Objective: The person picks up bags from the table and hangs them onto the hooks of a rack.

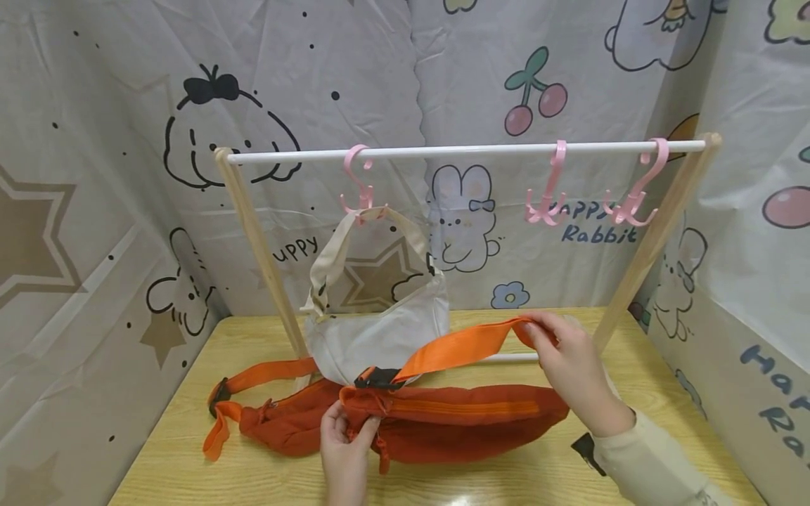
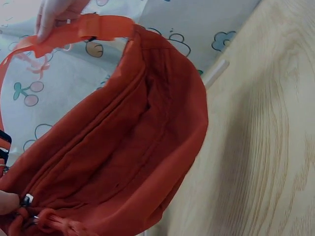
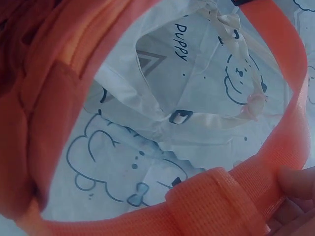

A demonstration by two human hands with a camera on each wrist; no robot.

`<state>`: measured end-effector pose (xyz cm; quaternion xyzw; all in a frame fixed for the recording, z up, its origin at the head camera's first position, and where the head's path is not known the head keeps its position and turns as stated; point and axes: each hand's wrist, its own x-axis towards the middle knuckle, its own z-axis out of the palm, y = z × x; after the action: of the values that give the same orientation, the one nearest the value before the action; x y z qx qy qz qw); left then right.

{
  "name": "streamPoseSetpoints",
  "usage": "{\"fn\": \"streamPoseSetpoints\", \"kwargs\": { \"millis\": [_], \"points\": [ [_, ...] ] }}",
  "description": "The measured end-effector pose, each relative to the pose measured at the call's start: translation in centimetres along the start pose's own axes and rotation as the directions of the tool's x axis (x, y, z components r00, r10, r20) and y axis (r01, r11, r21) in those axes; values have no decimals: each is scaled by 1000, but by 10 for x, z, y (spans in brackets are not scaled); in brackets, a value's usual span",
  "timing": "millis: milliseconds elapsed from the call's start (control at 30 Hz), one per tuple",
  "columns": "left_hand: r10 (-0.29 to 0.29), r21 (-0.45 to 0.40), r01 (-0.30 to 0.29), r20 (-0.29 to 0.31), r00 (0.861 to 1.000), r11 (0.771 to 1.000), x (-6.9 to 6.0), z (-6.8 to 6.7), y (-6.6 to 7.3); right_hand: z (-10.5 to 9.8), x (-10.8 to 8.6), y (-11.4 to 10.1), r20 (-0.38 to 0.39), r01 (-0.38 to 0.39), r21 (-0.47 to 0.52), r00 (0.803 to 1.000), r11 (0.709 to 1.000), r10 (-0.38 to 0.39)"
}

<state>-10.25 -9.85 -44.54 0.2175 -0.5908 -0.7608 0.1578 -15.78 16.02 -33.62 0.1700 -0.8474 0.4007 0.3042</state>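
Step looks like spreading orange strap (image 1: 462, 348): left grip (image 1: 346, 446) pinches red bag (image 1: 468, 429) near end, right grip (image 1: 572, 369) pinches strap. Bag between grips (second bag (image 1: 287, 422) left of left grip). Next move seems to call for holding strap loop wide.

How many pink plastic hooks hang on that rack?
3. One pink plastic hook hangs left of the middle of the round white rail, bearing a cream cloth bag; a second hangs right of the middle; the third is near the right end. None seems hidden.
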Motion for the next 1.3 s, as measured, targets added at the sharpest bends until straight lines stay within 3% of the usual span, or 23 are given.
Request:
{"fn": "streamPoseSetpoints", "kwargs": {
  "millis": [367, 633, 800, 1067, 1300],
  "points": [
    [-65, 158, 60, 28, 997, 986, 3, 0, -9, -10, 21, -14, -2, 177, -25, 984, 984, -177],
    [-77, 240, 45, 126, 989, 970, 3, 0, -14, -13, 34, -25, 2, 192, -40, 981, 981, -192],
    [-76, 253, 17, 226, 971, 967, 1, 0, -19, -15, 38, -30, -12, 214, -60, 977, 975, -215],
    [-72, 344, -66, 373, 925, 937, -3, -2, -23, -18, 45, -35, -2, 244, -68, 970, 967, -245],
    [10, 377, -166, 383, 924, 911, -10, 5, -12, -22, 49, -35, 17, 285, -115, 958, 951, -285]
  ]
}}
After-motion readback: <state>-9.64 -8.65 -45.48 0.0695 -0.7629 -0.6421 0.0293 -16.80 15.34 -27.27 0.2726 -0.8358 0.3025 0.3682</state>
